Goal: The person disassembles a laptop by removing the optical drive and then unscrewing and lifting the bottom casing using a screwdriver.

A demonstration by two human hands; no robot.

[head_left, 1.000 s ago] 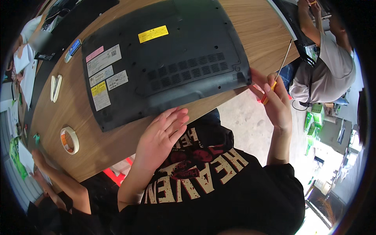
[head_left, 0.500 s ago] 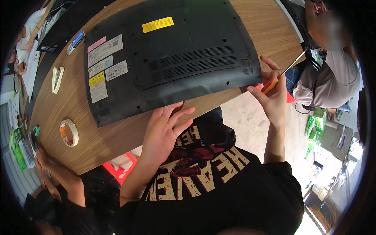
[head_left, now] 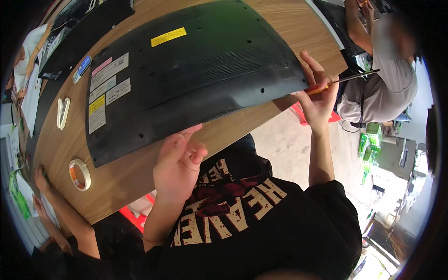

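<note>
A large black plastic back cover [head_left: 196, 74] with stickers lies face down on the wooden table [head_left: 116, 182]. My left hand [head_left: 177, 165] grips its near edge, fingers curled under it. My right hand [head_left: 317, 95] holds the cover's right corner and also clasps a screwdriver [head_left: 343, 81] with an orange handle, its shaft pointing right. The cover's near edge looks lifted off the table.
A roll of tape [head_left: 79, 173] lies near the table's left front edge. White clips [head_left: 63, 112] and a blue object [head_left: 84, 65] sit left of the cover. Another person's hand [head_left: 42, 179] rests at the left; a seated person [head_left: 382, 74] is at the right.
My left hand has closed around the cover's near edge. My right hand has shifted onto the cover's right corner with the screwdriver. The cover has tilted up.
</note>
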